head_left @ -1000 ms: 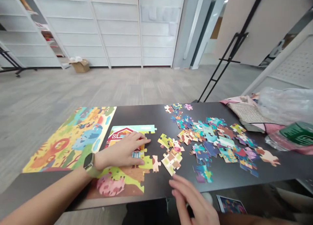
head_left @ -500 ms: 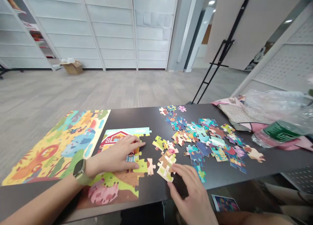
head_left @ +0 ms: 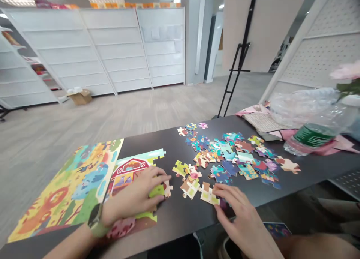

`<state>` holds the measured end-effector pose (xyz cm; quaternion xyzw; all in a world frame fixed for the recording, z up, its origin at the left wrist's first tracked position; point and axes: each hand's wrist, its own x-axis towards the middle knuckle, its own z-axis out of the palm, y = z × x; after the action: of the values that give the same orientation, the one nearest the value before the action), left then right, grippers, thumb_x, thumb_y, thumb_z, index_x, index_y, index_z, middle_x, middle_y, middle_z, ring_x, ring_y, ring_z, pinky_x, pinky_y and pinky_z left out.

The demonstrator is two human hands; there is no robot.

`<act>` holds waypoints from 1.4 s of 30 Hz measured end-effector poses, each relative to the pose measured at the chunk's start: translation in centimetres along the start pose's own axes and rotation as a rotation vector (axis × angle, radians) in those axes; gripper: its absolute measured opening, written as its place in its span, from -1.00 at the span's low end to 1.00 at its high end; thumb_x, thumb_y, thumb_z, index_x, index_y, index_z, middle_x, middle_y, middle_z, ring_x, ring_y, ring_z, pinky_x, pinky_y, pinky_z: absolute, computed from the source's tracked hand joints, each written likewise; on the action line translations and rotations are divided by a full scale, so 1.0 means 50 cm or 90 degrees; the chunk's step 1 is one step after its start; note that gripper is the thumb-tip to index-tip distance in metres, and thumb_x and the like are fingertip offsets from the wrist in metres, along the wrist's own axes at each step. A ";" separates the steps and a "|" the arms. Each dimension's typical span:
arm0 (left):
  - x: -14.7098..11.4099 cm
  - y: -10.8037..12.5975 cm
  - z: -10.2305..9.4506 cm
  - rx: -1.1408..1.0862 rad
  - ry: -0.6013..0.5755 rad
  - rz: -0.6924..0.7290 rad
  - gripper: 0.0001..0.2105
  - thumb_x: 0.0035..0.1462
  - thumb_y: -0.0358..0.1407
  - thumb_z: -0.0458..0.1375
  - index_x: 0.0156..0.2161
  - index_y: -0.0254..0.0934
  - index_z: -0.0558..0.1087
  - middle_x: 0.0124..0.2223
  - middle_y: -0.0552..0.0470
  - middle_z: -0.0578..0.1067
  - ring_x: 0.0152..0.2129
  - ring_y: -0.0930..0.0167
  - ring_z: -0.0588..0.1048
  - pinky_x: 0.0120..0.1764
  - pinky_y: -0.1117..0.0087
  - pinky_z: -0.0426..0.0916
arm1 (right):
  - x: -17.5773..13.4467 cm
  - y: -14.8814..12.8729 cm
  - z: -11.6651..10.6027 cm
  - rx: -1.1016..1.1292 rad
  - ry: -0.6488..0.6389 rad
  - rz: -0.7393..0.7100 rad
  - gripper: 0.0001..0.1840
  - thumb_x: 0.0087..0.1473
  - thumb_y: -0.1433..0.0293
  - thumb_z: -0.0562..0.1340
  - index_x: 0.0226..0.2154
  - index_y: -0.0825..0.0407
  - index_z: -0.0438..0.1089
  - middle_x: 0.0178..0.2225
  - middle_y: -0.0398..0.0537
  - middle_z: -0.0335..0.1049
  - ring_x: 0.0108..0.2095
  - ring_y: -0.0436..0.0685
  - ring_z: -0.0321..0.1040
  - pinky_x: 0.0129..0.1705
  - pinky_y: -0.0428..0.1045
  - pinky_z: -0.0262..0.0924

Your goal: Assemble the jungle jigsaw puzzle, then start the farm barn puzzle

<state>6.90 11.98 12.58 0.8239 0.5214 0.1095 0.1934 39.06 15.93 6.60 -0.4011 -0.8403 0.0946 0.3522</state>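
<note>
My left hand (head_left: pixel 144 189) lies over the partly joined barn puzzle (head_left: pixel 129 165). Its thumb and fingers are apart, around a green part at the puzzle's right edge. Just beyond the fingertips a pinkish-beige puzzle piece (head_left: pixel 168 189) touches that edge. Between thumb and fingertips of my right hand (head_left: pixel 239 212) is a puzzle piece with a cream fence on green and brown (head_left: pixel 207 193). A similar fence piece (head_left: pixel 190 187) lies just left of it. Above are a cow-face piece (head_left: pixel 194 171) and a green piece (head_left: pixel 180 168).
Several loose pieces (head_left: pixel 225 150) spread over the dark table's middle and right. A finished animal puzzle (head_left: pixel 92 176) lies at the left. A plastic bottle with a green label (head_left: pixel 312 139) rests on pink cloth (head_left: pixel 337 142) at the far right, beside clear plastic wrapping (head_left: pixel 295 105).
My right hand has moved right with one fence piece, parting it from the other. My left thumb and fingers have shifted toward the puzzle's right edge. The camera view has tilted up.
</note>
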 end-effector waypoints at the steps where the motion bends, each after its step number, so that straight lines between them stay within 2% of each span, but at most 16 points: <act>1: 0.008 0.028 0.012 0.007 -0.017 0.001 -0.54 0.28 -0.25 0.12 0.26 -0.09 0.28 0.18 -0.10 0.35 0.10 0.19 0.33 0.15 0.12 0.27 | 0.002 0.006 0.003 -0.005 -0.002 -0.002 -0.75 0.14 0.40 0.21 -0.11 -0.11 0.46 -0.06 -0.03 0.51 -0.07 0.23 0.47 -0.08 0.15 0.41; 4: 0.033 0.104 0.047 0.049 -0.043 0.005 -0.46 0.24 -0.14 0.17 0.29 -0.10 0.22 0.22 -0.13 0.34 0.09 0.09 0.33 0.12 0.00 0.28 | 0.014 0.031 0.011 -0.010 0.001 -0.006 -0.76 0.16 0.40 0.21 -0.11 -0.11 0.46 -0.05 -0.03 0.50 -0.04 0.23 0.45 -0.05 0.18 0.40; 6: 0.044 0.133 0.062 0.061 -0.046 0.017 -0.43 0.23 -0.06 0.18 0.29 -0.13 0.22 0.24 -0.15 0.34 0.10 0.05 0.32 0.13 -0.06 0.25 | 0.025 0.052 0.011 -0.002 0.004 -0.005 -0.76 0.17 0.41 0.19 -0.10 -0.10 0.45 -0.03 -0.02 0.49 -0.01 0.23 0.43 0.00 0.18 0.38; 8: 0.047 0.139 0.069 0.051 -0.048 0.045 -0.47 0.25 -0.07 0.16 0.27 -0.12 0.22 0.26 -0.11 0.35 0.11 0.07 0.33 0.16 -0.05 0.21 | 0.035 0.070 0.005 0.006 0.009 -0.009 -0.75 0.19 0.43 0.18 -0.09 -0.09 0.44 -0.02 -0.01 0.47 0.02 0.22 0.41 0.04 0.18 0.36; 11: 0.039 0.118 0.071 0.014 -0.041 0.114 -0.56 0.25 -0.17 0.18 0.21 -0.06 0.27 0.29 0.00 0.35 0.15 0.16 0.34 0.20 0.03 0.18 | 0.041 0.074 -0.014 0.033 0.009 -0.024 -0.76 0.20 0.44 0.18 -0.09 -0.10 0.43 0.01 -0.01 0.46 0.06 0.21 0.39 0.09 0.17 0.33; 13: 0.032 0.098 0.073 -0.012 0.025 0.120 -0.70 0.26 -0.25 0.16 0.08 -0.09 0.34 0.23 0.01 0.40 0.11 0.23 0.38 0.15 0.12 0.23 | 0.038 0.052 -0.024 0.072 -0.018 -0.030 -0.75 0.20 0.44 0.19 -0.08 -0.10 0.42 0.03 -0.02 0.44 0.09 0.19 0.37 0.10 0.14 0.33; 15: 0.028 0.083 0.077 -0.035 0.132 0.098 -0.83 0.26 -0.28 0.16 -0.05 -0.14 0.36 0.13 -0.03 0.45 0.04 0.27 0.43 0.07 0.19 0.30 | 0.034 0.014 -0.025 0.120 -0.070 -0.040 -0.72 0.20 0.47 0.18 -0.05 -0.10 0.39 0.05 -0.03 0.43 0.11 0.17 0.34 0.12 0.11 0.31; 17: 0.028 0.074 0.082 -0.049 0.209 0.082 -0.78 0.23 -0.22 0.23 -0.07 -0.17 0.34 0.13 -0.08 0.44 0.03 0.25 0.42 0.03 0.21 0.32 | 0.032 -0.029 -0.016 0.167 -0.131 -0.061 -0.66 0.18 0.52 0.17 -0.02 -0.09 0.37 0.07 -0.04 0.42 0.13 0.14 0.30 0.15 0.09 0.29; 18: 0.030 0.072 0.084 -0.053 0.219 0.083 -0.70 0.19 -0.17 0.27 -0.05 -0.17 0.33 0.14 -0.10 0.43 0.04 0.23 0.41 0.03 0.21 0.32 | 0.032 -0.048 -0.009 0.186 -0.155 -0.072 -0.64 0.16 0.55 0.17 -0.02 -0.09 0.37 0.08 -0.04 0.41 0.14 0.14 0.29 0.16 0.08 0.27; 21: 0.035 0.069 0.090 -0.060 0.168 0.078 -0.64 0.14 -0.16 0.31 -0.02 -0.15 0.33 0.06 -0.04 0.49 -0.06 0.25 0.45 -0.03 0.22 0.34 | 0.035 -0.079 0.012 0.208 -0.203 -0.084 -0.59 0.13 0.59 0.16 0.00 -0.07 0.36 0.09 -0.02 0.41 0.14 0.13 0.28 0.17 0.08 0.27; 23: 0.037 0.069 0.092 -0.054 0.127 0.071 -0.69 0.15 -0.23 0.29 -0.03 -0.15 0.35 -0.05 0.02 0.53 -0.15 0.28 0.47 -0.10 0.24 0.34 | 0.036 -0.079 0.018 0.183 -0.212 -0.068 -0.56 0.15 0.60 0.15 0.04 -0.07 0.35 0.11 -0.01 0.39 0.15 0.15 0.26 0.19 0.12 0.25; 25: 0.037 0.069 0.094 -0.040 0.109 0.077 -0.71 0.13 -0.28 0.28 -0.04 -0.16 0.37 -0.07 0.03 0.54 -0.16 0.29 0.47 -0.10 0.24 0.32 | 0.035 -0.068 0.015 0.138 -0.221 -0.039 -0.52 0.15 0.56 0.19 0.10 -0.09 0.32 0.17 -0.02 0.34 0.19 0.20 0.21 0.22 0.19 0.21; 29: 0.034 0.069 0.095 -0.018 0.117 0.096 -0.74 0.10 -0.32 0.25 -0.08 -0.19 0.39 -0.06 0.00 0.54 -0.16 0.28 0.46 -0.10 0.24 0.30 | 0.033 -0.049 -0.003 0.102 -0.252 -0.002 -0.49 0.15 0.44 0.30 0.14 -0.13 0.30 0.14 -0.05 0.36 0.19 0.24 0.20 0.20 0.23 0.23; 34: 0.031 0.066 0.082 -0.005 0.124 0.084 -0.71 0.07 -0.32 0.24 -0.07 -0.20 0.41 -0.12 0.00 0.55 -0.20 0.27 0.46 -0.13 0.23 0.30 | 0.027 -0.034 -0.020 0.097 -0.225 -0.021 -0.64 0.21 0.51 0.22 0.04 -0.10 0.38 -0.02 -0.06 0.44 0.04 0.18 0.30 0.08 0.16 0.31; 38: 0.032 0.065 0.077 0.008 0.086 0.093 -0.69 0.11 -0.33 0.21 0.00 -0.17 0.44 -0.06 0.01 0.54 -0.16 0.26 0.46 -0.10 0.21 0.30 | 0.021 -0.015 -0.031 0.084 -0.165 -0.062 -0.68 0.22 0.50 0.20 0.00 -0.11 0.40 -0.02 -0.05 0.44 0.05 0.20 0.29 0.12 0.20 0.28; 42: 0.035 0.067 0.084 0.026 0.086 0.102 -0.67 0.15 -0.31 0.19 0.05 -0.16 0.46 0.10 -0.04 0.47 -0.07 0.21 0.44 -0.05 0.16 0.30 | 0.025 -0.018 -0.030 0.089 -0.173 -0.073 -0.71 0.21 0.52 0.18 -0.08 -0.12 0.44 -0.02 -0.04 0.42 0.05 0.21 0.28 0.09 0.21 0.30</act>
<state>12.00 11.41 10.23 0.8573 0.4680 0.1694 0.1316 38.97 16.10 8.73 -0.3104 -0.8932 0.1861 0.2669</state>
